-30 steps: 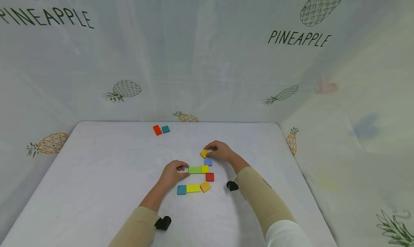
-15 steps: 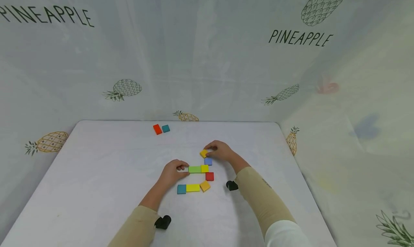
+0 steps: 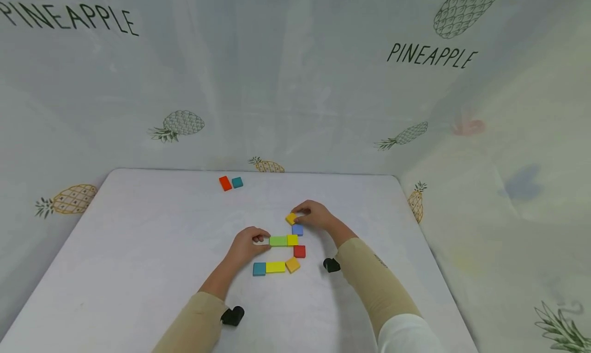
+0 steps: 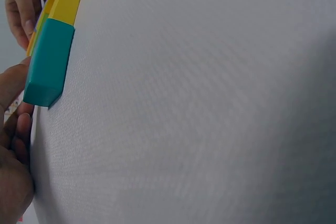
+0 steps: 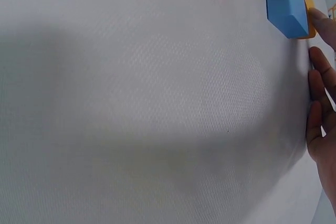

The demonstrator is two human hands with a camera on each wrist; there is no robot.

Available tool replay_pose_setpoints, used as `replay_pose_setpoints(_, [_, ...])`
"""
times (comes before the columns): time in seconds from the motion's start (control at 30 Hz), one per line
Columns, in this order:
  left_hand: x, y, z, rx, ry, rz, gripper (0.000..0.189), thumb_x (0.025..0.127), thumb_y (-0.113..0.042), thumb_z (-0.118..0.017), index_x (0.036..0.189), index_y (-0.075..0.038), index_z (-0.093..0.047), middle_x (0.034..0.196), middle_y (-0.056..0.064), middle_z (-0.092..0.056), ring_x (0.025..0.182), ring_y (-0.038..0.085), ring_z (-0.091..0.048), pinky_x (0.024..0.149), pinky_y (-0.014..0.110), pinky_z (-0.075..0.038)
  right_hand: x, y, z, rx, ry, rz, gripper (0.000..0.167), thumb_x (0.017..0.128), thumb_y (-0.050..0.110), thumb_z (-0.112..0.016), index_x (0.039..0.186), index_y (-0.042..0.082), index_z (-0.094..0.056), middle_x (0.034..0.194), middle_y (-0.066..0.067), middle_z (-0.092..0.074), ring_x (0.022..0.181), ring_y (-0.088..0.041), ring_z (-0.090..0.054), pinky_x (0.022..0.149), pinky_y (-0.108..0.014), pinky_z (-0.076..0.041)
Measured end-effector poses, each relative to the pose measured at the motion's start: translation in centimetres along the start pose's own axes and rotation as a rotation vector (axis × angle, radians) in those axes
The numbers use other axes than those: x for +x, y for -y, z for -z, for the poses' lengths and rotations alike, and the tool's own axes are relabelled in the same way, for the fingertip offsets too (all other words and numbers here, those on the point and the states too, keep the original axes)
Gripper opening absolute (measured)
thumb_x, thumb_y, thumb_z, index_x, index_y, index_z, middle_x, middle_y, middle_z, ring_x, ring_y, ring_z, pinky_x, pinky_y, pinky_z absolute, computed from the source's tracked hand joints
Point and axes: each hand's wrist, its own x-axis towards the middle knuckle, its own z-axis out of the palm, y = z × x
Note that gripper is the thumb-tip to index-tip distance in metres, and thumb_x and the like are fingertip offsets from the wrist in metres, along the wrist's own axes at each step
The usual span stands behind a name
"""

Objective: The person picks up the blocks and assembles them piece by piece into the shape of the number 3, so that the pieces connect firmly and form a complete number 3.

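Note:
In the head view my left hand (image 3: 247, 245) has thumb and forefinger at the left end of a light green block (image 3: 278, 241), pinching it. My right hand (image 3: 315, 215) pinches a yellow-orange block (image 3: 291, 218) at the top of the row. Below that lies a blue block (image 3: 297, 230), then a yellow block (image 3: 292, 240) against the green one, and a red block (image 3: 299, 251). A tilted orange block (image 3: 293, 265), a long yellow block (image 3: 275, 267) and a teal block (image 3: 259, 269) form the lower row. In the left wrist view, the teal block (image 4: 51, 61) partly hides my left fingers.
Toward the back edge of the white table (image 3: 152, 230) lie an orange-red block (image 3: 225, 183) and a teal block (image 3: 237, 182). A pineapple-print curtain (image 3: 295, 76) hangs behind and at the sides. Black wrist devices (image 3: 233, 316) show beside both sleeves.
Both hands and the blocks keep the same places relative to each other. Only the head view has shifted very slightly.

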Motion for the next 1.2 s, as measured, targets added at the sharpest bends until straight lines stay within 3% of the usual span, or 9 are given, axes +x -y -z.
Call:
replay_pose_setpoints(0.67, [0.2,-0.3,0.4,0.012,-0.005,0.002,0.025,0.080,-0.018,-0.082,0.103,-0.012,-0.072,0.082,-0.004,-0.055,0.080,0.016,-0.049,0.074,0.032,-0.046,0.1,0.2,0.1,0.008,-0.009,0.011,0.026,0.088,0.026,-0.075,0.113,0.023,-0.072,0.117,0.004,-0.060,0.107,-0.019,-0.052,0.099,-0.037,-0.043])
replay_pose_setpoints(0.87, [0.1,-0.2,0.6,0.043,-0.010,-0.020,0.033,0.080,-0.021,-0.082,0.111,-0.014,-0.070,0.089,-0.006,-0.058,0.086,0.015,-0.052,0.081,0.034,-0.049,-0.1,-0.2,0.2,-0.003,-0.007,0.025,0.025,0.087,0.025,-0.075,0.112,0.022,-0.073,0.117,0.004,-0.060,0.106,-0.018,-0.052,0.098,-0.038,-0.043])
replay_pose_setpoints(1.03, [1.2,0.1,2.4,0.123,-0.069,-0.037,0.041,0.081,-0.022,-0.081,0.119,-0.012,-0.068,0.100,0.000,-0.061,0.094,0.019,-0.054,0.088,0.039,-0.047,-0.2,-0.6,0.2,-0.010,-0.009,0.029,0.025,0.086,0.027,-0.076,0.111,0.025,-0.073,0.115,0.007,-0.060,0.106,-0.016,-0.052,0.097,-0.036,-0.043])
replay_pose_setpoints(1.2, [3.1,0.9,4.9,0.190,-0.091,-0.001,0.045,0.083,-0.022,-0.080,0.124,-0.011,-0.065,0.110,0.006,-0.061,0.103,0.024,-0.053,0.093,0.042,-0.046,-0.5,-0.5,0.2,0.022,0.006,0.034,0.029,0.086,0.031,-0.077,0.114,0.026,-0.072,0.119,0.006,-0.060,0.109,-0.018,-0.052,0.100,-0.038,-0.042])
